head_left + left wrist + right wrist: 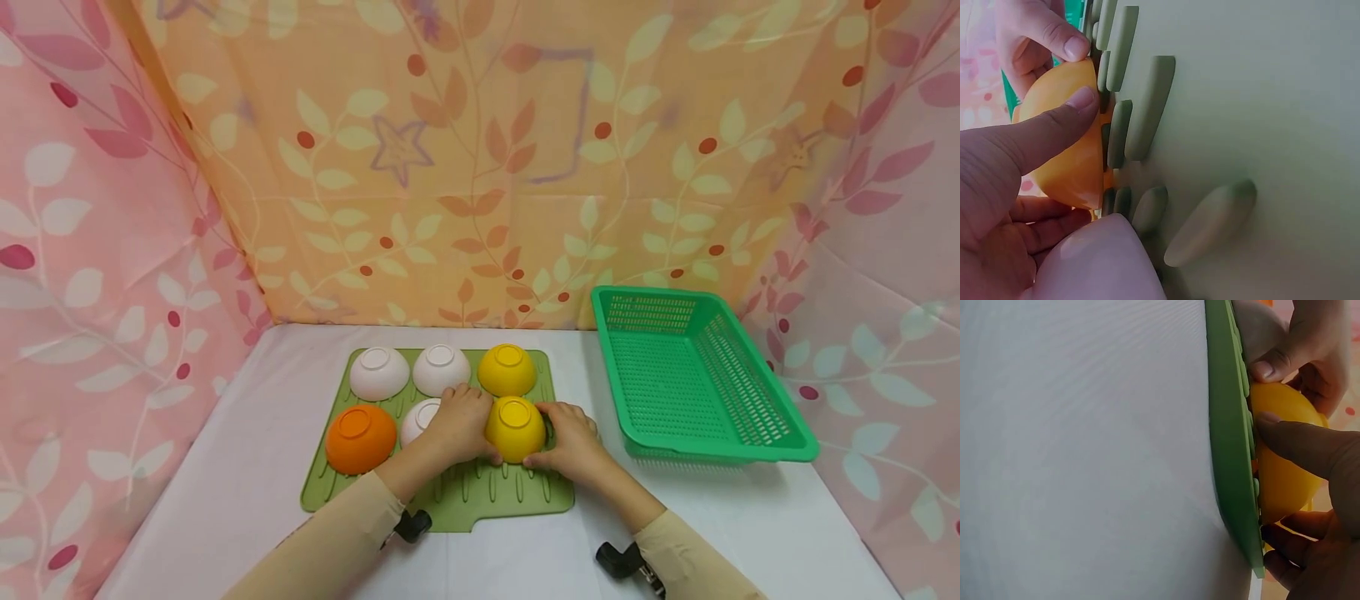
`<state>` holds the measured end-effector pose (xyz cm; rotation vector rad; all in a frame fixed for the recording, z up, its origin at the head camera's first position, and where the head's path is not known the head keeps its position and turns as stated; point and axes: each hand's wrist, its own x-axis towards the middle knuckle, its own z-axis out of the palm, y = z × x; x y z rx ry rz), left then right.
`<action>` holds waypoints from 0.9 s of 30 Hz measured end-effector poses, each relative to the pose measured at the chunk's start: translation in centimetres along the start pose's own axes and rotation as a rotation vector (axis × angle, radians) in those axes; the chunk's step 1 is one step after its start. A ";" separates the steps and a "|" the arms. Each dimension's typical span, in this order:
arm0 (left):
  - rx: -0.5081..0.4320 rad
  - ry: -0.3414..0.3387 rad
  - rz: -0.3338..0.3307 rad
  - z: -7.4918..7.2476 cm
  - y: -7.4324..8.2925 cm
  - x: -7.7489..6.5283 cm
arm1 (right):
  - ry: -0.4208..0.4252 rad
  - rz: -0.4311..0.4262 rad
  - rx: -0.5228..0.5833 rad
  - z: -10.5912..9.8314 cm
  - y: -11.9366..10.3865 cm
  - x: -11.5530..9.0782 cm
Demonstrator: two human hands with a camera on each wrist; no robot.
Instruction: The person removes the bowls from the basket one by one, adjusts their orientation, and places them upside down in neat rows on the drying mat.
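Both hands hold an upside-down yellow bowl (516, 437) at the front right of a ridged green drying mat (450, 518). My left hand (459, 425) grips its left side, and my right hand (576, 446) its right side. In the left wrist view the left thumb (1063, 122) lies along the wall of the bowl near its rim, which sits against the mat's ridges. The right wrist view has the right thumb (1297, 440) on the same wall, with fingers under the far side. A white bowl (417, 421), partly hidden by the left hand, stands beside it.
Behind are two white bowls (378, 379) and another yellow bowl (507, 375), all upside down. An orange bowl (361, 446) sits front left on the mat. To the right stands a green perforated basket (617, 392). Patterned cloth walls (465, 208) enclose the white table (232, 467).
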<state>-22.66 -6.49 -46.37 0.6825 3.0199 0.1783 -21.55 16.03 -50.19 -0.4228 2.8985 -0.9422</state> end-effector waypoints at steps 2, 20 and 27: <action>0.008 0.000 0.001 0.0 0.0 0.0 | -0.005 0.001 -0.002 -0.1 -0.1 0.0; -0.017 0.038 0.053 -0.3 -0.3 -0.7 | -0.026 -0.034 -0.002 -0.4 -0.6 -0.3; -0.002 0.094 0.117 -0.9 0.3 -2.5 | 0.044 -0.172 -0.141 -0.8 -2.1 -1.5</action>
